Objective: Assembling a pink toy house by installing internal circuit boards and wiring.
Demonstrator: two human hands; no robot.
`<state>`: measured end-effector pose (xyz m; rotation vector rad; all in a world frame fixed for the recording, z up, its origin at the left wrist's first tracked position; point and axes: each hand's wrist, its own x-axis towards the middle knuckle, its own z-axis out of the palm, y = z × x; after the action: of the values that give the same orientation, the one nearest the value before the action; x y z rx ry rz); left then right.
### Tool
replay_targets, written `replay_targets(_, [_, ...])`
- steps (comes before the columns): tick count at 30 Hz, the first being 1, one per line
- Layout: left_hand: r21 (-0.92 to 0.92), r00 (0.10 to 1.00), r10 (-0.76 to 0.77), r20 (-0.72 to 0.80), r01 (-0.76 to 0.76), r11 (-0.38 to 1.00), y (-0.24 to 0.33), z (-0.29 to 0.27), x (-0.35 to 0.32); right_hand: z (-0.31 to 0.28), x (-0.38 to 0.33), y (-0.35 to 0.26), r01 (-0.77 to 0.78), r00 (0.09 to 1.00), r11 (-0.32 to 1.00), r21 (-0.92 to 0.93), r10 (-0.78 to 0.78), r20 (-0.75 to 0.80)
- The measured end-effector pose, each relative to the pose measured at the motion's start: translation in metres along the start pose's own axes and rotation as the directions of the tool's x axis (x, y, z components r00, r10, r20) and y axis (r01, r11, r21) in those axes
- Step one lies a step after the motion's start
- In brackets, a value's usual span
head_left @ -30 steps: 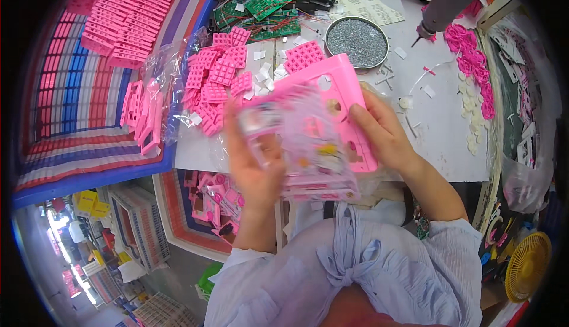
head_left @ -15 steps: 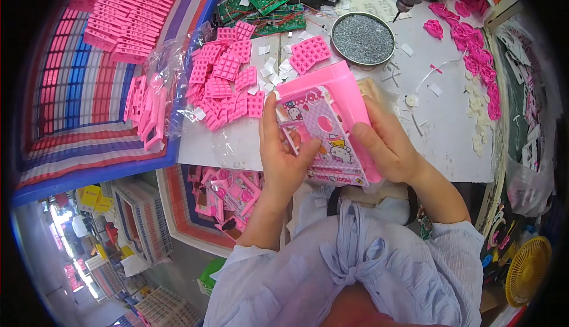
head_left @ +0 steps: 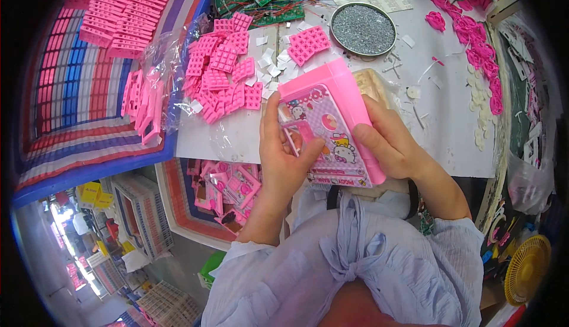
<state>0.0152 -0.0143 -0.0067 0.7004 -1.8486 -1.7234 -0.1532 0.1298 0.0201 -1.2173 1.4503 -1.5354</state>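
In the head view, the only one, both hands are closed around one pink assembly above the near edge of the desk (head_left: 450, 149). The left hand (head_left: 277, 152) grips the printed panel (head_left: 332, 131), lilac with cartoon figures, by its left edge; the thumb lies across the face at the lower side of a window opening, and some of the fingers are hidden behind. The right hand (head_left: 385, 143) grasps the pink housing (head_left: 349, 96) along its right wall, thumb on the outside, fingers mostly out of sight. The panel lies over the housing, both tilted; whether it is fully seated cannot be told.

The two look like thin moulded plastic, so they should be light and stiff, with little give. The glossy print may slip under a dry thumb and could scuff, and the narrow frame around the window is probably the weakest part. The solid long edges seem the best hold, with the housing's deep side wall giving the firmest grip.

Just beyond the housing lies a pink keypad sheet (head_left: 309, 45), with a heap of pink keypads (head_left: 219, 66) to its left and white squares (head_left: 269, 60) scattered between. Farther back are green circuit boards (head_left: 278, 8) and small grey screws (head_left: 363, 29).
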Motion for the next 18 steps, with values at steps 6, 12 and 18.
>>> replay_targets(6, [0.174,0.997,0.078,0.024,-0.081,0.981,0.011,-0.002,0.000,-0.003,0.002,-0.010,0.006,0.997,0.996,0.091,-0.013,0.075])
replay_targets(12, [-0.425,0.957,-0.288,-0.031,0.248,0.871,0.005,-0.005,0.028,-0.008,0.003,-0.003,-0.326,0.944,0.817,0.475,0.311,0.113])
replay_targets(18, [-0.274,0.984,-0.083,-0.159,0.037,0.961,0.002,-0.001,0.030,-0.014,-0.022,-0.008,-0.476,0.879,0.754,0.452,0.411,0.240])
